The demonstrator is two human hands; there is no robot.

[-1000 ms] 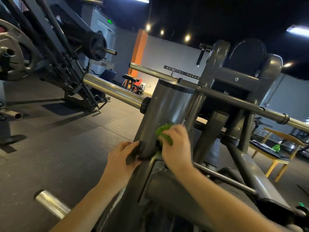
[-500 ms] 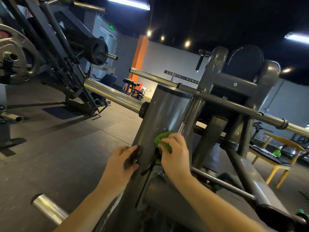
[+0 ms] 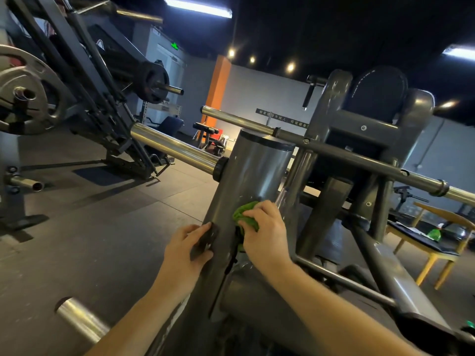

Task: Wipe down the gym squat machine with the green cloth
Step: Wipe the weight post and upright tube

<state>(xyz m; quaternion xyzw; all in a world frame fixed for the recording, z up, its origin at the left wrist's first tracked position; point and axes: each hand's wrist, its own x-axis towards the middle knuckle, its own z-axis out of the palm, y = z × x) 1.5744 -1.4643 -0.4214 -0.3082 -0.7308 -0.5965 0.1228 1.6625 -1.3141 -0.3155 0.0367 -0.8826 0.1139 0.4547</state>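
The grey squat machine fills the middle of the head view, with a thick upright column [image 3: 253, 173] in front of me. My right hand [image 3: 264, 235] holds a bunched green cloth [image 3: 244, 214] and presses it against the lower front of that column. My left hand [image 3: 187, 249] grips a small black knob or bracket [image 3: 208, 240] on the column's left side. Behind the column stand the dark padded shoulder rest [image 3: 377, 93] and the cross frame.
Chrome weight pegs stick out left [image 3: 174, 149], lower left [image 3: 82, 321] and right [image 3: 460, 194]. A plate-loaded machine with weight plates [image 3: 28, 96] stands at the left on dark rubber flooring. A yellow-legged wooden table [image 3: 431, 242] is at the right.
The view has dipped a little, so the machine sits lower in frame. My right hand with the cloth has shifted slightly on the column; my left hand keeps its grip.
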